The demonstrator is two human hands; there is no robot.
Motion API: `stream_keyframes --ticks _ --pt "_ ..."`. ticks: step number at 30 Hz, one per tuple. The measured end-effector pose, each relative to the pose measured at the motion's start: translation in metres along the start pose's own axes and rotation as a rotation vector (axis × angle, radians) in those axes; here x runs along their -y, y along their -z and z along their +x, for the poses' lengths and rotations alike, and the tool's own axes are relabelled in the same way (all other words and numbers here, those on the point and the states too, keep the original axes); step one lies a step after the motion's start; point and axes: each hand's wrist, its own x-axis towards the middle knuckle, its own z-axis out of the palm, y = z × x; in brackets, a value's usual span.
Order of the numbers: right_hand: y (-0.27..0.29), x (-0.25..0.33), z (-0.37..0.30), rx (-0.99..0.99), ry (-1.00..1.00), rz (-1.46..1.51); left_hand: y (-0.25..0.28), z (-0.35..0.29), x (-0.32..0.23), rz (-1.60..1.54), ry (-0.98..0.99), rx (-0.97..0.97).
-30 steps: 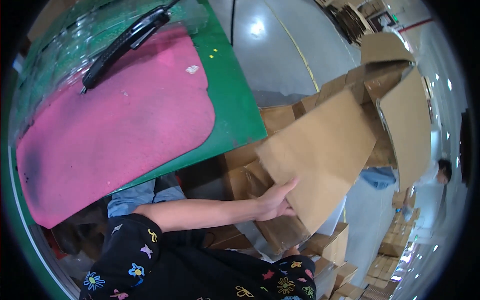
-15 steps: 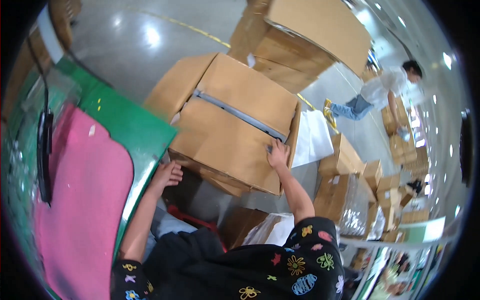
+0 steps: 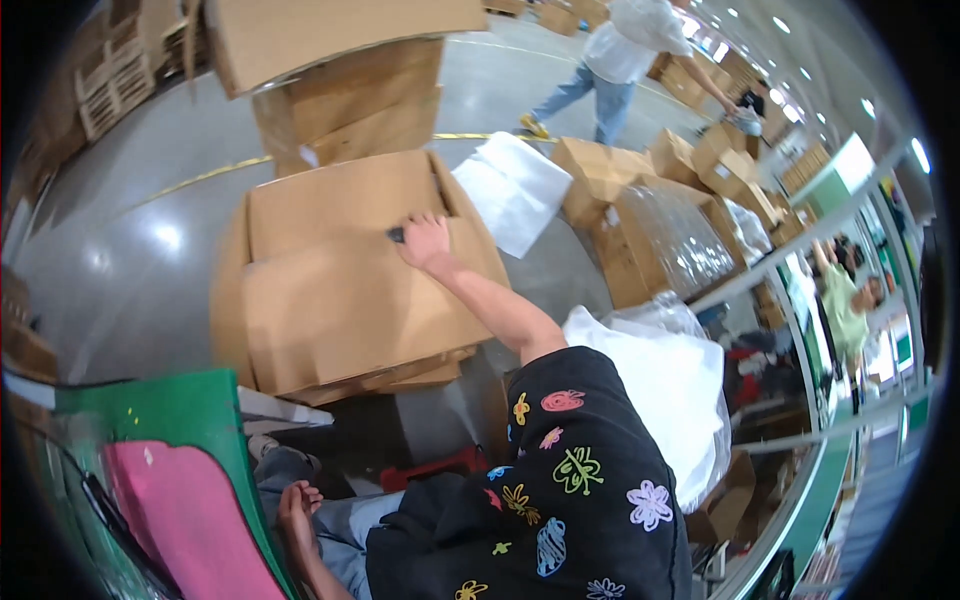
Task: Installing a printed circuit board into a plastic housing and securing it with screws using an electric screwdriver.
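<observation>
A large brown cardboard box (image 3: 340, 325) stands in front of me, its top flaps folded inward. My right hand (image 3: 428, 242) rests on top, by the line where the near flap meets the far flap (image 3: 345, 205). Its fingers are closed round a small black object (image 3: 396, 235), mostly covered by the hand, so its kind does not show. Low down, beside my leg and the green bench, my left hand (image 3: 298, 508) has loosely bent fingers and nothing visible in it.
A green bench (image 3: 185, 395) with a pink mat (image 3: 195, 510) is at my left. Another big carton (image 3: 345, 40) stands beyond the box. White sheeting (image 3: 515, 195) and several cartons (image 3: 600, 170) lie to the right. A person (image 3: 625, 50) walks behind; something red (image 3: 435, 475) is below.
My view has turned right. My left hand has left the box's near corner and dropped beside my leg. The grey-blue strip between the flaps is no longer visible; my right hand stays on the box.
</observation>
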Motion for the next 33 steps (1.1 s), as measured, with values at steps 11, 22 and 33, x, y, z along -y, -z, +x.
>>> stream_keyframes --ticks 11,22,33 --pt "0.213 0.040 -0.150 0.477 0.030 0.376 -0.037 0.005 -0.029 0.175 -0.168 0.149" --pt "0.201 0.075 -0.241 0.306 -0.204 0.299 -0.121 -0.080 -0.067 -0.171 -0.429 0.100" --pt "0.149 0.098 -0.294 -0.066 -0.154 0.411 -0.153 -0.036 -0.087 -0.269 -0.461 -0.189"
